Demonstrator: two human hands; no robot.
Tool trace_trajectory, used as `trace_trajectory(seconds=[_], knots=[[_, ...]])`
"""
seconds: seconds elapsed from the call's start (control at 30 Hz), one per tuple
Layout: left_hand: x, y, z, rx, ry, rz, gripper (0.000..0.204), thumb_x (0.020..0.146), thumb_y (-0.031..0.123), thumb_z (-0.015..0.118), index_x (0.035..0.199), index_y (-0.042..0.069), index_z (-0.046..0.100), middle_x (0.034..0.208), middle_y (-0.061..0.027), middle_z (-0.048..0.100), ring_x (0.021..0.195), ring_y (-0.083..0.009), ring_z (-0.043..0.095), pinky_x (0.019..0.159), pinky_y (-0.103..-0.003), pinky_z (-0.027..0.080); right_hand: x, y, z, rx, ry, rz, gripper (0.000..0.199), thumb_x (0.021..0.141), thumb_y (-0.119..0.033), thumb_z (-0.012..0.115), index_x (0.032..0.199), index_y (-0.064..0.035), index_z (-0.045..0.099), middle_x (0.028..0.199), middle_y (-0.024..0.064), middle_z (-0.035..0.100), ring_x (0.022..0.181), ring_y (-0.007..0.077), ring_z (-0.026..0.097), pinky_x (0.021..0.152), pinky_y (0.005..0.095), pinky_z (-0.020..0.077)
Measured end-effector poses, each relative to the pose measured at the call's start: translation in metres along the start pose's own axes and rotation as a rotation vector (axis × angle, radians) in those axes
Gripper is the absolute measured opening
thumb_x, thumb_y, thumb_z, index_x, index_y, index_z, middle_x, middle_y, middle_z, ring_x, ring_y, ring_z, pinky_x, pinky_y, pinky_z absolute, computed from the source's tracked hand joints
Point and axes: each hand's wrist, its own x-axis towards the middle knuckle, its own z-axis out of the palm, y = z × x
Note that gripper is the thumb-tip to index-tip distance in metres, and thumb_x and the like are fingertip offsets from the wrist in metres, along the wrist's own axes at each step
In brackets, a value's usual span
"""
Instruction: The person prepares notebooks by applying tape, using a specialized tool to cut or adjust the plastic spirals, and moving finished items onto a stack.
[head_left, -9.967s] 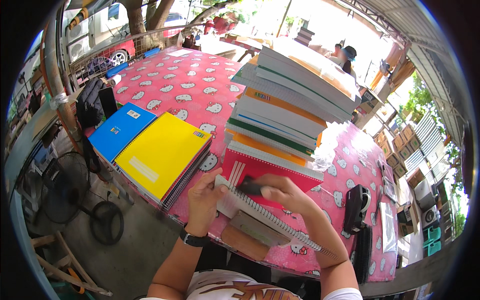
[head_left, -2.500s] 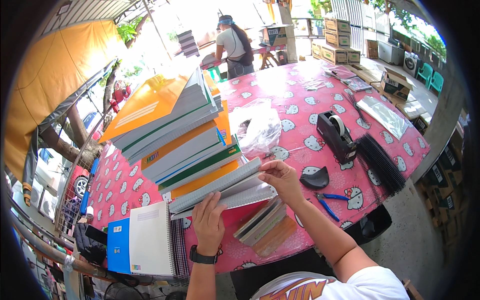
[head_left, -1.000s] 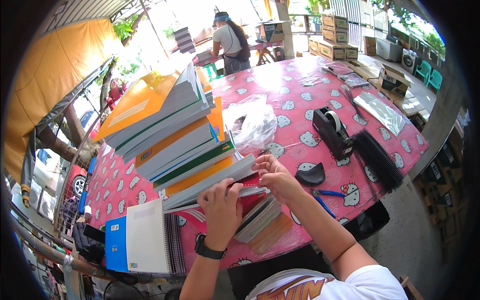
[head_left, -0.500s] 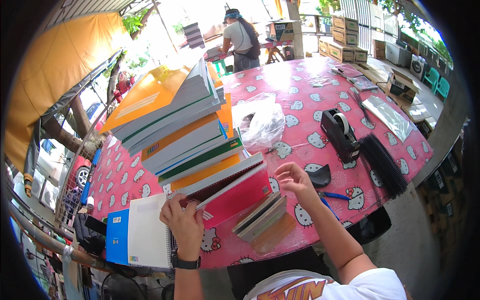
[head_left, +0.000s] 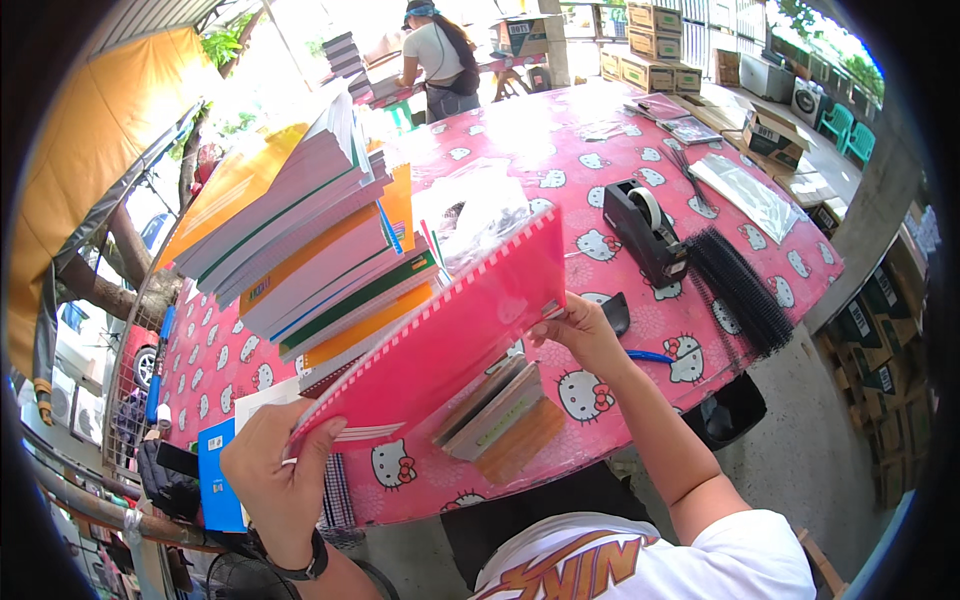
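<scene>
Your left hand [head_left: 275,480] grips the lower left end of a pink spiral notebook [head_left: 440,335], thumb over the cover and fingers curled beneath, a dark band at the wrist. Your right hand [head_left: 580,330] pinches the notebook's upper right corner between thumb and fingertips. The notebook is lifted clear of the counter [head_left: 590,170], tilted, its right end higher than its left, the pink cover facing you and the white page edges showing at the left end. Just behind it leans a tall stack of notebooks [head_left: 310,240] in orange, white, green and yellow, slanting up toward the left. Below the raised notebook, a small pile of thin booklets [head_left: 495,415] lies on the pink patterned cloth near the counter's front edge. A blue-covered book [head_left: 215,475] lies beside your left hand at the counter's left end. Crumpled clear plastic bag [head_left: 475,215] sits just behind the notebook's upper edge. To the right: a black tape dispenser [head_left: 645,230], a bundle of black binding combs [head_left: 740,290], a blue pen [head_left: 650,355] near your right forearm. At the counter's far end, another person [head_left: 440,55] stands bent over stacked goods, well apart from you.
</scene>
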Motion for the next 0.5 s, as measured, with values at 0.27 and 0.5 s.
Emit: trace_trajectory(seconds=[0.27,0.5], knots=[[0.034,0.020,0.009,-0.025,-0.209,-0.033,0.022,0.072,0.012,0.076,0.086,-0.002,0.067,0.069,-0.0138,0.065,0.057,-0.0212,0.062,0.054,-0.029,0.045,-0.017,0.025,-0.013,0.167,-0.065,0.133,0.016,0.087,-0.010,0.065,0.102,-0.0026,0.063,0.086,0.0032,0.065,0.077,0.0110,0.062,0.072,0.0287,0.0529],[0.059,0.029,0.016,-0.027,-0.279,-0.028,0.019,0.070,0.010,0.075,0.083,-0.002,0.067,0.070,-0.0141,0.065,0.060,-0.0244,0.063,0.055,-0.030,0.046,-0.024,0.033,-0.014,0.272,-0.010,0.240,0.019,0.087,-0.015,0.065,0.102,-0.0037,0.063,0.095,0.0054,0.067,0.084,0.0135,0.064,0.076,0.0312,0.0533]])
